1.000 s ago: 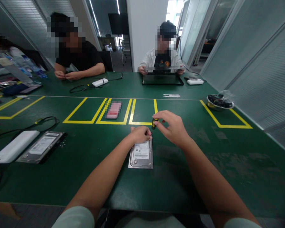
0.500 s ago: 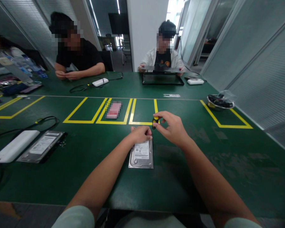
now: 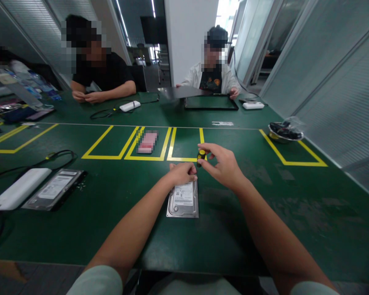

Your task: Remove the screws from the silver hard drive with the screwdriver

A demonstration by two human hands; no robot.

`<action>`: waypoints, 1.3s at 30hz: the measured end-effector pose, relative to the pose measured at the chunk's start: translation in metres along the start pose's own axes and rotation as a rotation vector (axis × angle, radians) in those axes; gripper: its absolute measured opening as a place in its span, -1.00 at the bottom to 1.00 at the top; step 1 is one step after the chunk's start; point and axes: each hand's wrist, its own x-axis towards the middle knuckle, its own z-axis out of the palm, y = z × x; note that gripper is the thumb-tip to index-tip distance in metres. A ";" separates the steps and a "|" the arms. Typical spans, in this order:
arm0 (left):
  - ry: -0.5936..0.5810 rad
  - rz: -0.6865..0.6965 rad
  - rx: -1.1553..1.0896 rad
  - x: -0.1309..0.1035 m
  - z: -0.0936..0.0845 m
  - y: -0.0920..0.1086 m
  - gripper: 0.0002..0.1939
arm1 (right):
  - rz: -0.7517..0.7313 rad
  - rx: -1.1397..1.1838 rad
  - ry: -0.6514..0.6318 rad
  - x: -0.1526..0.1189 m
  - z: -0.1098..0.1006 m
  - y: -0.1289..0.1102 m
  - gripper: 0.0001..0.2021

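Note:
A silver hard drive [image 3: 184, 200] with a white label lies on the green table in front of me. My left hand [image 3: 182, 173] rests over its far edge, with the fingers curled together; what they hold, if anything, is hidden. To the right and slightly farther off, my right hand [image 3: 223, 164] pinches a short black-and-yellow screwdriver handle [image 3: 201, 158] between thumb and fingers. The handle is near the corner of a yellow taped outline. No screwdriver tip can be made out.
Another hard drive [image 3: 55, 189] and a white power bank [image 3: 20, 189] lie at the left. A pink item [image 3: 147, 142] sits in a taped box. A bowl of dark parts [image 3: 285, 132] stands far right. Two people sit opposite, one with a black frame [image 3: 211, 109].
The person opposite in the white jacket has moved the dark flat panel to the left, off the black frame. My hands look almost unmoved.

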 end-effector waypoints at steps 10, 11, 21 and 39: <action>-0.013 -0.003 -0.006 -0.001 -0.001 0.002 -0.80 | -0.009 -0.003 -0.017 0.000 0.000 0.000 -0.68; -0.011 -0.003 -0.003 -0.002 -0.002 0.003 -0.80 | -0.009 -0.003 -0.020 0.000 0.000 0.000 -0.68; 0.011 0.020 -0.006 0.000 0.001 0.000 -0.81 | -0.002 -0.015 -0.028 -0.002 0.004 0.004 -0.59; 0.008 -0.011 -0.035 0.000 0.003 -0.002 -0.80 | -0.038 -0.379 0.080 -0.001 -0.057 -0.050 -0.73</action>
